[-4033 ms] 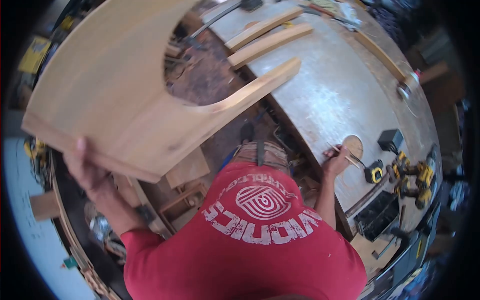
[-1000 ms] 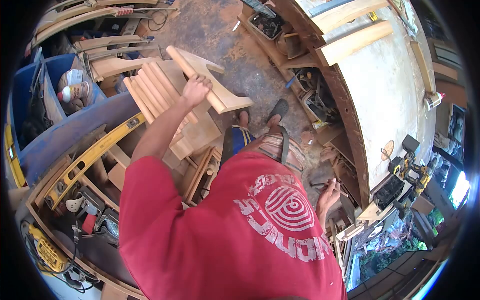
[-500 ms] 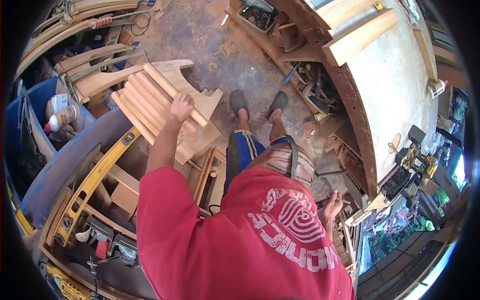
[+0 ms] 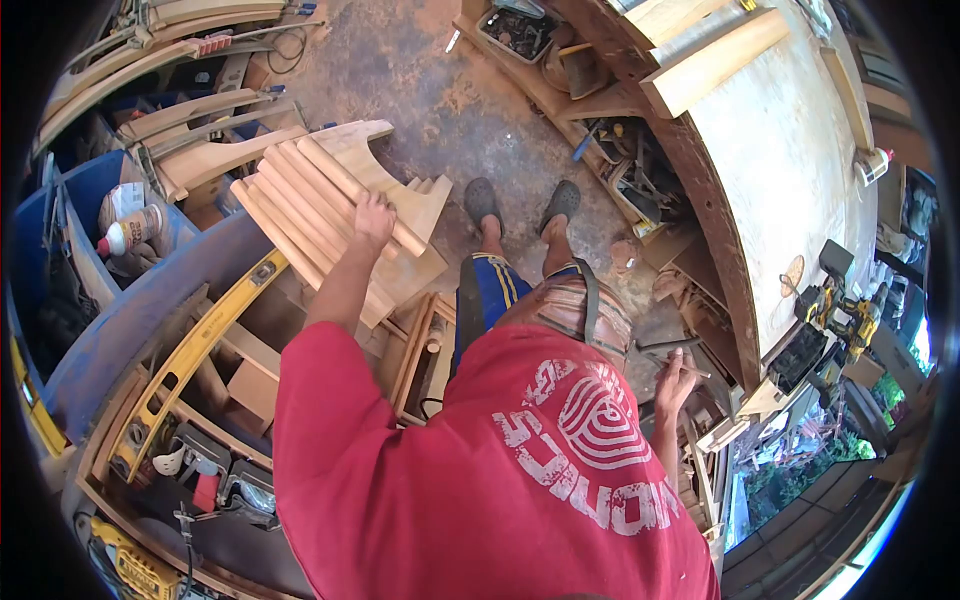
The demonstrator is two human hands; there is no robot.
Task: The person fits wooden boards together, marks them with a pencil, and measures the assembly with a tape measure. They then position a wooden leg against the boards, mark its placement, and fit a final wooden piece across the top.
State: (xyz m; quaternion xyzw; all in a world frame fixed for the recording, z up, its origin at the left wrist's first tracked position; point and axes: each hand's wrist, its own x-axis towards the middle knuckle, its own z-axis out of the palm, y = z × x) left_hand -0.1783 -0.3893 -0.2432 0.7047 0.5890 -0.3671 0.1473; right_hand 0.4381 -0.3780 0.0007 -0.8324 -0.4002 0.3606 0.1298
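My left hand (image 4: 375,217) lies over the near part of a bundle of rounded wooden slats (image 4: 305,200), its fingers curled round the uppermost one. Under the slats are pale, flat wooden boards (image 4: 432,205) with curved cut-outs. Out to my right side, my right hand (image 4: 679,376) pinches a thin, pencil-like stick (image 4: 697,371) that pokes out past the fingers. This hand is near the curved edge of the workbench (image 4: 735,330).
A yellow spirit level (image 4: 190,355) spans the cluttered shelf at left, close to a glue bottle (image 4: 130,230) in a blue bin. Across the white-topped bench lie a wooden board (image 4: 715,62) and a cordless drill (image 4: 862,325). Open tool trays (image 4: 515,35) line its lower shelf.
My right hand has moved forward and a little outward with the thin stick. My left hand stays on the slats, while the whole view has shifted slightly.
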